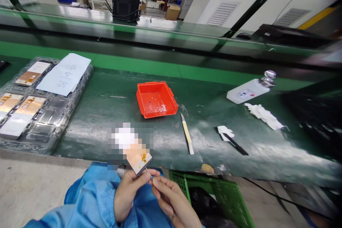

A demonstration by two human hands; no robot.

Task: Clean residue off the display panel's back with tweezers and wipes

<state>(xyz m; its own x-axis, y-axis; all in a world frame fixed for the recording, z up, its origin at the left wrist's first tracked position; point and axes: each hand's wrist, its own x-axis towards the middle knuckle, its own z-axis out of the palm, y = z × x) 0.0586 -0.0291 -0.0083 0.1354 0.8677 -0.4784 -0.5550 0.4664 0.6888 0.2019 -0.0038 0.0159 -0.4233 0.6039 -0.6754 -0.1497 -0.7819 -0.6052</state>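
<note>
My left hand [127, 190] is closed on the lower end of a phone screen module [137, 156], copper-coloured with a small gold flex piece near that end. The module's far part is blurred by pixelation. In my right hand [173, 194], the fingers pinch a thin metal tool [149, 173] whose tip meets the module's near edge; its exact kind is hidden by the fingers. Beyond the hands, a red plastic bin [157, 114] sits on the green bench. A craft knife with a pale handle [187, 135] lies to its right.
At left, a clear plastic tray [50, 117] holds several screen modules under a handwritten paper [65, 74]. To the right are a dispenser bottle [248, 91], a crumpled tissue [264, 115] and a black stick [235, 143] on white scrap. A green crate [232, 199] stands below the bench edge.
</note>
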